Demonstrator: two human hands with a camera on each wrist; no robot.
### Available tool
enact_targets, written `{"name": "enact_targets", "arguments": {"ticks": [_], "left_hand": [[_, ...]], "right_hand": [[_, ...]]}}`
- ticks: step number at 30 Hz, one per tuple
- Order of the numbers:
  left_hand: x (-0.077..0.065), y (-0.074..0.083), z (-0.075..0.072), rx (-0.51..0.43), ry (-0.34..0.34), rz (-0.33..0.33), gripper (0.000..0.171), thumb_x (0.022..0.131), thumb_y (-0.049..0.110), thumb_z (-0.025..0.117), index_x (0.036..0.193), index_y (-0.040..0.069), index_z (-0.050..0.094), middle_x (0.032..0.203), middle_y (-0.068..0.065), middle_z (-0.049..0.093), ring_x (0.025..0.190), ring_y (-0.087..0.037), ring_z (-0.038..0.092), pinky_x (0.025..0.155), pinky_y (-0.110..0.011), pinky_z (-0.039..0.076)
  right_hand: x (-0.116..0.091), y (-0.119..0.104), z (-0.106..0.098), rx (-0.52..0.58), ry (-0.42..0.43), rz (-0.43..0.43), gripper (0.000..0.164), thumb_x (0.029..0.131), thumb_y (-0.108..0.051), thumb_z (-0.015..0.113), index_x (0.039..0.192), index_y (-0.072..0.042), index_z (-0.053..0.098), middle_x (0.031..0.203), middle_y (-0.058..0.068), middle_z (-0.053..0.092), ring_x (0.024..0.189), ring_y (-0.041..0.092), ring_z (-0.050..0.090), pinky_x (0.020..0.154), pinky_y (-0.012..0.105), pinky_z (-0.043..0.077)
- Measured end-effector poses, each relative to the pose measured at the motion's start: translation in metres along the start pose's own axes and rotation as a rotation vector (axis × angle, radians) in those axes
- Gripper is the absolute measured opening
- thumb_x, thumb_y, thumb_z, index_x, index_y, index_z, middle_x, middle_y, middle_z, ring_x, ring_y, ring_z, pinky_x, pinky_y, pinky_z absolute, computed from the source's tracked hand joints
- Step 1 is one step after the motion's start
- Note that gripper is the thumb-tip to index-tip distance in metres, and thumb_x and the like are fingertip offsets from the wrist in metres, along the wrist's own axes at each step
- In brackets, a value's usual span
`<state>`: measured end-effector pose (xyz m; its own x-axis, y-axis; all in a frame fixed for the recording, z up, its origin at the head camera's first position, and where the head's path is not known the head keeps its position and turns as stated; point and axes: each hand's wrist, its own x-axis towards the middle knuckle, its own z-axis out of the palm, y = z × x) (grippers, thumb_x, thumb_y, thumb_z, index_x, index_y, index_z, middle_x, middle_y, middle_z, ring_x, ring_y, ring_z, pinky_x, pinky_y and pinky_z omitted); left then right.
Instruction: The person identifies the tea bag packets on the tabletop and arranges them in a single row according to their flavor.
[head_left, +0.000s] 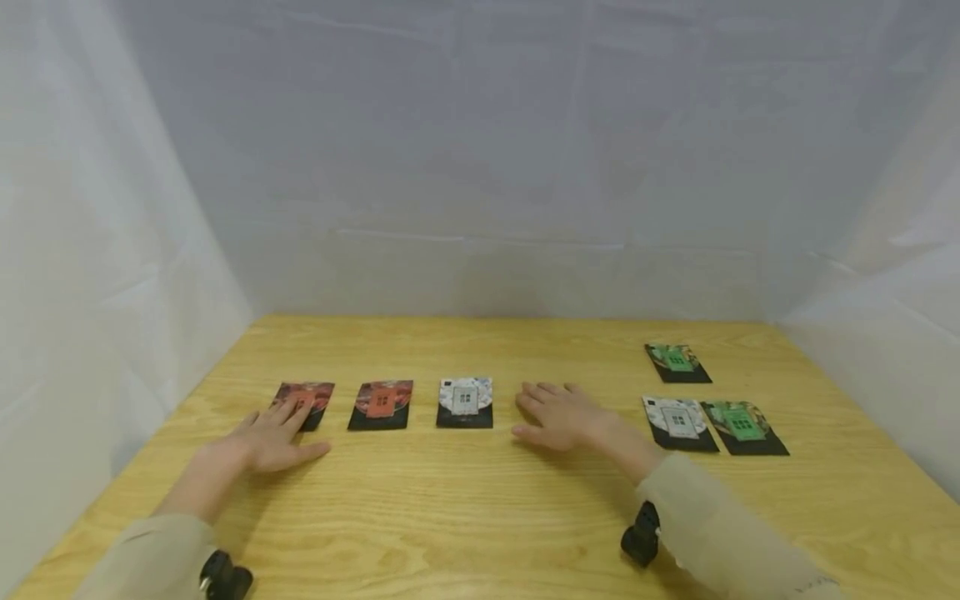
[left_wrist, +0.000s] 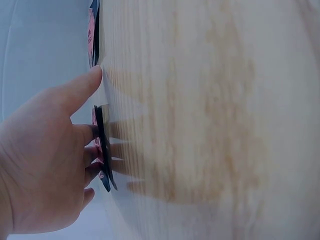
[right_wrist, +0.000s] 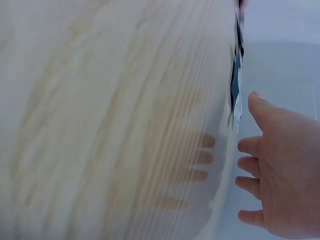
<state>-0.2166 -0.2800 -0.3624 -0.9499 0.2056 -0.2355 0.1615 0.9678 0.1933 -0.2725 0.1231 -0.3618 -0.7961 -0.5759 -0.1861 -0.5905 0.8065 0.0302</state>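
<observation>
My left hand point(head_left: 272, 439) reaches over a red-and-black flat packet point(head_left: 318, 406), fingers spread and overlapping its printed front. In the left wrist view, fingertips of that hand point(left_wrist: 45, 155) lie right at the same packet point(left_wrist: 101, 150), partly hiding it. A second red-and-black packet point(head_left: 381, 405) lies just to the right. Further along is a white-and-black packet point(head_left: 465, 403). Beside it, my right hand point(head_left: 558, 417) extends low over the table with relaxed fingers and holds nothing. The right wrist view shows this hand point(right_wrist: 285, 165) apart from the white packet point(right_wrist: 235, 87).
On the right of the wooden table point(head_left: 450, 517) lie another white-and-black packet point(head_left: 680, 423) and a green-and-black packet point(head_left: 744, 427), edges close together. Another green packet point(head_left: 677, 363) sits behind them. White sheeting point(head_left: 480, 167) stands along the back and both sides.
</observation>
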Motion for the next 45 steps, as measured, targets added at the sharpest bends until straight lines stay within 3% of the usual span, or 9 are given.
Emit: {"name": "enact_targets", "arguments": {"ticks": [7, 19, 29, 45], "left_hand": [[0.002, -0.003, 0.001, 0.007, 0.004, 0.002, 0.093, 0.09, 0.059, 0.044, 0.142, -0.013, 0.019, 0.142, -0.04, 0.011, 0.129, -0.056, 0.012, 0.101, -0.068, 0.009], [-0.002, -0.003, 0.001, -0.001, 0.001, -0.002, 0.094, 0.089, 0.061, 0.044, 0.141, -0.014, 0.019, 0.142, -0.04, 0.01, 0.129, -0.056, 0.011, 0.101, -0.068, 0.007], [-0.006, -0.006, 0.0, -0.011, 0.005, -0.008, 0.095, 0.089, 0.062, 0.044, 0.141, -0.014, 0.02, 0.142, -0.04, 0.01, 0.129, -0.056, 0.009, 0.101, -0.067, 0.005], [-0.006, -0.007, 0.002, 0.002, 0.004, -0.02, 0.095, 0.088, 0.062, 0.043, 0.142, -0.013, 0.019, 0.142, -0.04, 0.01, 0.13, -0.055, 0.009, 0.101, -0.067, 0.006]], "right_hand": [[-0.022, 0.033, 0.004, 0.048, 0.049, 0.009, 0.067, 0.096, -0.052, 0.036, 0.146, -0.008, 0.031, 0.151, 0.013, 0.023, 0.138, 0.032, 0.02, 0.107, 0.056, 0.016], [-0.077, 0.087, 0.012, 0.103, 0.091, 0.057, 0.071, 0.096, -0.053, 0.037, 0.146, -0.003, 0.029, 0.15, 0.019, 0.023, 0.136, 0.039, 0.021, 0.105, 0.062, 0.015], [-0.111, 0.109, 0.015, 0.107, 0.157, 0.086, 0.07, 0.096, -0.051, 0.039, 0.143, 0.001, 0.033, 0.147, 0.024, 0.027, 0.132, 0.042, 0.026, 0.1, 0.066, 0.018], [-0.147, 0.139, 0.03, 0.214, 0.14, 0.08, 0.069, 0.095, -0.047, 0.046, 0.143, 0.001, 0.033, 0.146, 0.027, 0.025, 0.131, 0.049, 0.022, 0.099, 0.068, 0.015]]}}
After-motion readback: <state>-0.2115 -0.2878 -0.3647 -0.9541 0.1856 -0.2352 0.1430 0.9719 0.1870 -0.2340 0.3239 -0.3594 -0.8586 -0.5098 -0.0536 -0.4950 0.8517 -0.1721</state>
